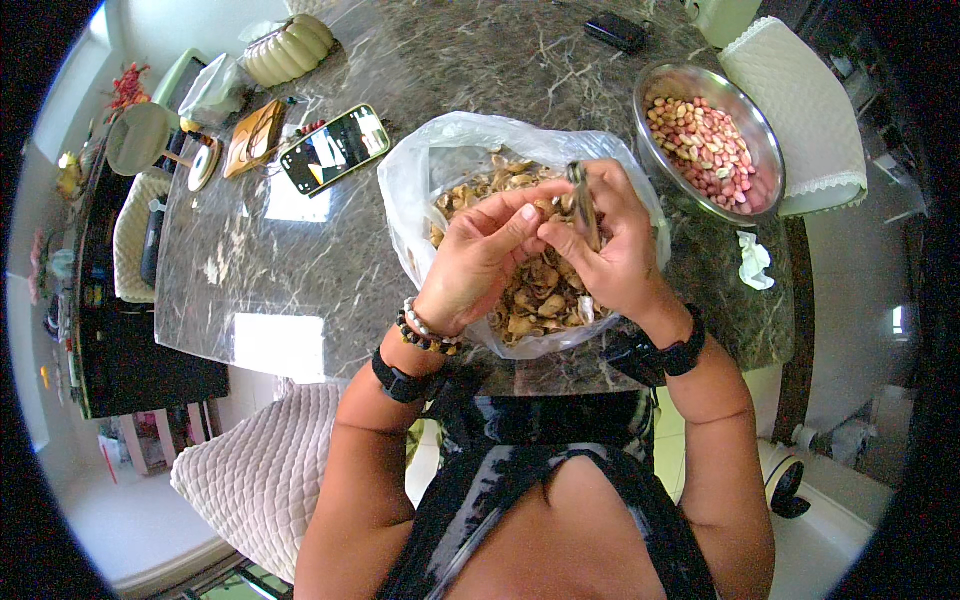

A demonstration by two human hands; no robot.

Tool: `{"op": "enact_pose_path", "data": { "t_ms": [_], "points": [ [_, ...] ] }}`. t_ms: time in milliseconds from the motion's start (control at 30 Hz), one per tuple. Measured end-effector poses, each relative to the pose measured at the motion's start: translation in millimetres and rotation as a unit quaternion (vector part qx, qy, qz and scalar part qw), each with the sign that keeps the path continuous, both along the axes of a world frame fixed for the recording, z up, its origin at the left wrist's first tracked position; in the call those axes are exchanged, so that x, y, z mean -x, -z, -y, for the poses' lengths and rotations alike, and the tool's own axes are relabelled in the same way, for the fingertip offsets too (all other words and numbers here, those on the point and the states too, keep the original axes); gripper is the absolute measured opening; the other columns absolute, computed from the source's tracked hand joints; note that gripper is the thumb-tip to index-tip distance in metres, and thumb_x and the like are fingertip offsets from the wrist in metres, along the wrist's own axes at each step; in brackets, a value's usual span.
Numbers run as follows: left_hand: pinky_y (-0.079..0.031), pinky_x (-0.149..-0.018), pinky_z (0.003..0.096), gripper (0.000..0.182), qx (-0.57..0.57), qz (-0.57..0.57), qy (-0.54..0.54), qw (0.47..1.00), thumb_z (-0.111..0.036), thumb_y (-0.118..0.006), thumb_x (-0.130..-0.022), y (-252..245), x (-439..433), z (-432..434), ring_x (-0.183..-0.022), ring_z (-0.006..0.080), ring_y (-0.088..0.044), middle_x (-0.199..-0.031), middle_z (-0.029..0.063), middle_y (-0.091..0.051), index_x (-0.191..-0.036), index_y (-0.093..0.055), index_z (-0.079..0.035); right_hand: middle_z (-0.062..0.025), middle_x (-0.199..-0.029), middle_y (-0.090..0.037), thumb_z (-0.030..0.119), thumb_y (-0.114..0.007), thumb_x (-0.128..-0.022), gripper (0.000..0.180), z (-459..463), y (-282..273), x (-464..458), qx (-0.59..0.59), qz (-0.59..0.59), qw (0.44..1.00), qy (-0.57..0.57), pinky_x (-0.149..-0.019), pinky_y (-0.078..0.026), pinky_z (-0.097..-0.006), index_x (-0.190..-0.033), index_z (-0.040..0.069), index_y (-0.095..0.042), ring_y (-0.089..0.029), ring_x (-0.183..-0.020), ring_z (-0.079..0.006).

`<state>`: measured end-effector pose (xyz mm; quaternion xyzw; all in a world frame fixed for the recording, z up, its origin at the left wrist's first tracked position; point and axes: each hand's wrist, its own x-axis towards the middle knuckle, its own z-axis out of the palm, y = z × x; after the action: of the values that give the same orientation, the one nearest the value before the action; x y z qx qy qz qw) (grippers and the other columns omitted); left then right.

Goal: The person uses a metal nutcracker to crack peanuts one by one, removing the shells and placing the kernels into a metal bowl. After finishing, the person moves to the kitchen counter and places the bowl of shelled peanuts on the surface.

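Note:
A white plastic bag lies wide open on the marble table, filled with brown peanut shells. Over it, my left hand pinches a small brown peanut pod between thumb and fingers, beside the other hand's fingertips. My right hand holds a slim metal tool, perhaps pliers or a clip, upright against its fingers; its exact kind is blurred. The thumb of that hand touches near the pod. To the right, a stainless steel bowl holds pink shelled peanuts.
A smartphone, a tan leather case and a ribbed pale-green container sit at the left on the marble table. A black case lies at the far side, a crumpled tissue at the right. Quilted chairs stand around.

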<state>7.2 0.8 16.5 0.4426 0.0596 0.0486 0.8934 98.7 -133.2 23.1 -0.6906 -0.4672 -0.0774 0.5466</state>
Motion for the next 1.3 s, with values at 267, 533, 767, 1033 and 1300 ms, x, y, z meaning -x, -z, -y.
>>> {"op": "enact_pose_path", "data": {
  "t_ms": [267, 533, 767, 1033, 1300],
  "points": [
    [-0.047, -0.076, 0.0222, 0.030, 0.019, -0.017, 0.040, 0.999, -0.011, -0.057, -0.087, 4, 0, -5, -0.086, 0.0078, -0.056, -0.107, 0.0044, -0.059, -0.115, -0.054, 0.001, -0.0124, -0.084, -0.053, 0.009, -0.067, -0.076, 0.019, 2, -1, -2, 0.016, -0.030, 0.998, -0.054, -0.066, -0.045, -0.0349, -0.089, 0.001, -0.055, -0.056, -0.076, -0.0290],
    [-0.046, -0.075, 0.0218, 0.046, -0.312, 0.069, -0.032, 0.947, -0.018, -0.064, -0.083, 4, 3, 8, -0.082, 0.0055, -0.054, -0.101, 0.0038, -0.062, -0.123, -0.047, -0.001, -0.0111, -0.077, -0.058, 0.008, -0.064, -0.077, 0.013, 5, -2, 1, 0.016, -0.090, 0.992, -0.085, -0.065, -0.047, -0.0336, -0.085, 0.002, -0.056, -0.060, -0.071, -0.0278],
    [-0.047, -0.074, 0.0255, 0.047, -0.424, 0.080, -0.090, 0.898, -0.022, -0.063, -0.083, 6, 4, 14, -0.080, 0.0093, -0.057, -0.092, 0.0090, -0.064, -0.123, -0.049, -0.001, -0.0120, -0.073, -0.061, 0.006, -0.062, -0.076, 0.009, 3, 1, 4, -0.005, -0.117, 0.990, -0.079, -0.062, -0.049, -0.0329, -0.082, 0.001, -0.057, -0.062, -0.069, -0.0273],
    [-0.046, -0.079, 0.0274, 0.044, -0.397, 0.055, -0.107, 0.910, -0.022, -0.063, -0.083, 6, 6, 19, -0.088, 0.0116, -0.058, -0.098, 0.0108, -0.064, -0.119, -0.052, 0.001, -0.0111, -0.073, -0.061, 0.010, -0.062, -0.077, 0.009, 0, 7, 5, -0.029, -0.096, 0.992, -0.072, -0.059, -0.047, -0.0323, -0.079, 0.001, -0.060, -0.061, -0.065, -0.0254],
    [-0.041, -0.060, 0.0213, 0.038, -0.199, 0.011, 0.037, 0.979, -0.030, -0.045, -0.094, 1, 4, 6, -0.064, 0.0087, -0.049, -0.090, 0.0022, -0.060, -0.114, -0.053, 0.002, -0.0095, -0.073, -0.053, 0.011, -0.064, -0.078, 0.012, 2, 2, 4, -0.013, -0.096, 0.994, -0.046, -0.062, -0.043, -0.0325, -0.085, 0.002, -0.063, -0.054, -0.067, -0.0247]
  ]
}}
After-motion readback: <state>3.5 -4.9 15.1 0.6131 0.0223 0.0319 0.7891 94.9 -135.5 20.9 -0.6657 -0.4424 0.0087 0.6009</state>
